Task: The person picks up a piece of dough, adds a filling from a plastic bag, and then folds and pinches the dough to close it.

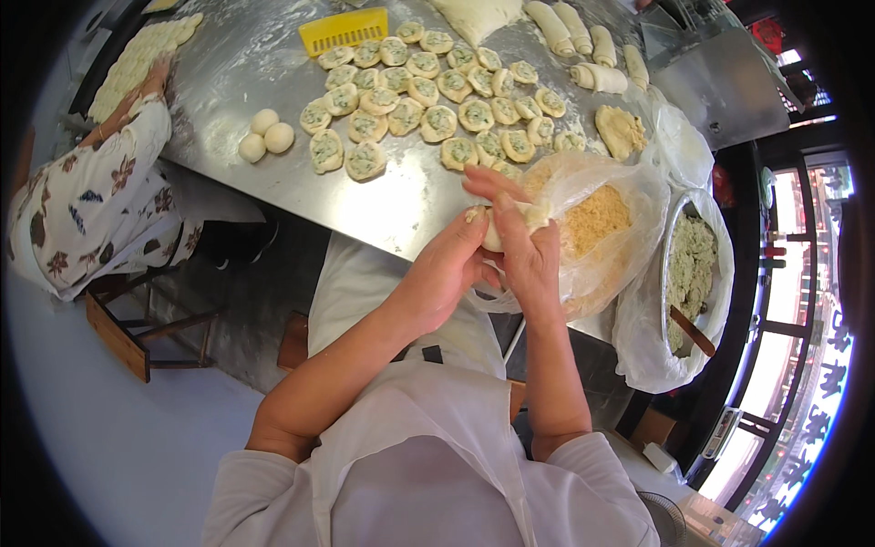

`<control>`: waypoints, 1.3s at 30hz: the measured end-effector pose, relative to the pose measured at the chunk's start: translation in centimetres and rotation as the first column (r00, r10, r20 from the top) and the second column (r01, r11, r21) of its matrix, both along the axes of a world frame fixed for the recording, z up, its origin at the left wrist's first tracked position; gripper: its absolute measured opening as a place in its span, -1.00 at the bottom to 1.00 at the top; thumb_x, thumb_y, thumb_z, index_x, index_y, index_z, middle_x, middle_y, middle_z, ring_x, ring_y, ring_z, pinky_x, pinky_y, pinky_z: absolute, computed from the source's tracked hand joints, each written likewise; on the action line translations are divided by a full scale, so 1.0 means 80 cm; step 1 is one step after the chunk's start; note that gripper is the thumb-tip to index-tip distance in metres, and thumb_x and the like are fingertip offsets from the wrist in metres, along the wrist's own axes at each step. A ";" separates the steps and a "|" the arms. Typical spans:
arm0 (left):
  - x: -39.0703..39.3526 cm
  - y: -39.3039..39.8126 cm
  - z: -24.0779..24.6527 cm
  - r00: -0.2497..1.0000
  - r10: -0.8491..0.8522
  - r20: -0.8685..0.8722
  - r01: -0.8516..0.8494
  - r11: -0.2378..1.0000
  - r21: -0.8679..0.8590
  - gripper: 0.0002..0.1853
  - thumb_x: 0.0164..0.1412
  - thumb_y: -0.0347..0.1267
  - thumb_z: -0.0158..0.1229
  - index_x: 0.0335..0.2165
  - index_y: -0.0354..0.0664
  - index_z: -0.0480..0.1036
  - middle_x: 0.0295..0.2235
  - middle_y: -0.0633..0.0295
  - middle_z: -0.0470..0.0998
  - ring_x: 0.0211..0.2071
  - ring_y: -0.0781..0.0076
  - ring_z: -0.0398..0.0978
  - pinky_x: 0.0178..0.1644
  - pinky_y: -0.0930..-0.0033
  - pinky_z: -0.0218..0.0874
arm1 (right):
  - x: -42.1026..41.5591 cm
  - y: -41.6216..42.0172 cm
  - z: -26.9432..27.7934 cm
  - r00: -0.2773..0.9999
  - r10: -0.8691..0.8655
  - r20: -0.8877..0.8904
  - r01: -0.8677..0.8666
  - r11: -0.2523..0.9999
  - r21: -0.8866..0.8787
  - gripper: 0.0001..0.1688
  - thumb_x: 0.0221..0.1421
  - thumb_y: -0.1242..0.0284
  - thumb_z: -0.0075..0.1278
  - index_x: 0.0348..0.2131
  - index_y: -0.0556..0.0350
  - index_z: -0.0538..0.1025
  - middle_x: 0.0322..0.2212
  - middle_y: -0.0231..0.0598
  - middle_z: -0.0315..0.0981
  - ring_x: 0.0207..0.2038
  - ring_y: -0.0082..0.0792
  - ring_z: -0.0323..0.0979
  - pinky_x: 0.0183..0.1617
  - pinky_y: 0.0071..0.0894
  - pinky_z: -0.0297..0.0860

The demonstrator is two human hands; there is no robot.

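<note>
Both hands are together over the near edge of the steel table, pressing a lump of pale dough (495, 238) between them. My left hand (452, 256) cups it from the left, with the thumb on top. My right hand (523, 239) pinches it from the right, fingers spread toward the table; some dough shows past the knuckles. Right beside my right hand is a clear plastic bag of yellowish crumbly filling (599, 219). Beyond the hands, several dough rounds topped with green-flecked filling (437, 123) lie in rows. Three smooth dough balls (266, 137) sit together to the left.
A bag-lined basin of greenish filling (692, 273) with a wooden handle (692, 331) stands at right. A yellow slotted scraper (344, 31), dough rolls (599, 78) and a dough lump (620, 132) lie farther back. At left, another person's hand (158, 74) touches flattened dough pieces (140, 65).
</note>
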State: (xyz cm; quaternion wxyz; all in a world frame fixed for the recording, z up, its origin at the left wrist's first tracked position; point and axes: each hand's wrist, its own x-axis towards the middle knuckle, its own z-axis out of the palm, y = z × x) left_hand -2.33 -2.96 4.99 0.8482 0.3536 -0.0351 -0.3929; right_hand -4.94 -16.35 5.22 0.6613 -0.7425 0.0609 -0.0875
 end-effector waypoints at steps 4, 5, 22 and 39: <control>0.006 0.036 -0.044 0.997 -0.023 0.071 0.025 0.999 -0.023 -0.39 0.56 0.08 -0.29 0.06 -0.23 0.38 -0.24 0.28 0.48 -0.37 0.56 0.38 -0.32 0.48 0.24 | 0.007 0.013 0.014 0.947 0.314 -0.064 -0.302 0.941 0.154 -0.16 0.36 0.20 -0.07 0.43 0.21 0.08 0.06 -0.04 0.56 -0.20 -0.34 0.61 -0.19 -0.43 0.54; 0.008 0.044 -0.043 0.998 -0.049 0.042 0.050 0.998 -0.033 -0.39 0.56 0.08 -0.28 0.04 -0.25 0.38 -0.24 0.29 0.48 -0.37 0.55 0.37 -0.32 0.48 0.23 | 0.008 0.013 0.020 0.921 0.367 -0.133 -0.345 0.924 0.167 -0.20 0.37 0.20 -0.07 0.40 0.23 0.14 0.06 -0.03 0.55 -0.23 -0.34 0.61 -0.22 -0.43 0.55; 0.028 0.104 -0.048 0.980 0.135 -0.144 -0.148 0.985 -0.084 -0.63 0.57 -0.10 -0.19 0.04 -0.11 0.36 -0.13 0.32 0.49 -0.27 0.55 0.40 -0.27 0.41 0.22 | 0.048 0.046 0.020 0.916 0.399 -0.042 -0.400 0.899 -0.181 -0.42 0.25 0.35 0.20 0.20 0.13 0.48 0.08 -0.19 0.51 0.04 -0.35 0.46 0.10 -0.32 0.40; 0.023 0.110 -0.044 0.998 -0.029 -0.062 0.030 0.999 0.018 -0.60 0.53 -0.06 -0.10 -0.15 -0.19 0.42 -0.32 0.21 0.53 -0.46 0.50 0.41 -0.45 0.48 0.16 | 0.077 0.057 -0.053 0.991 -0.134 0.025 0.104 0.627 -0.772 -0.71 0.30 0.26 0.11 -0.34 0.12 0.55 -0.42 -0.07 0.46 -0.38 0.08 0.46 -0.29 -0.04 0.38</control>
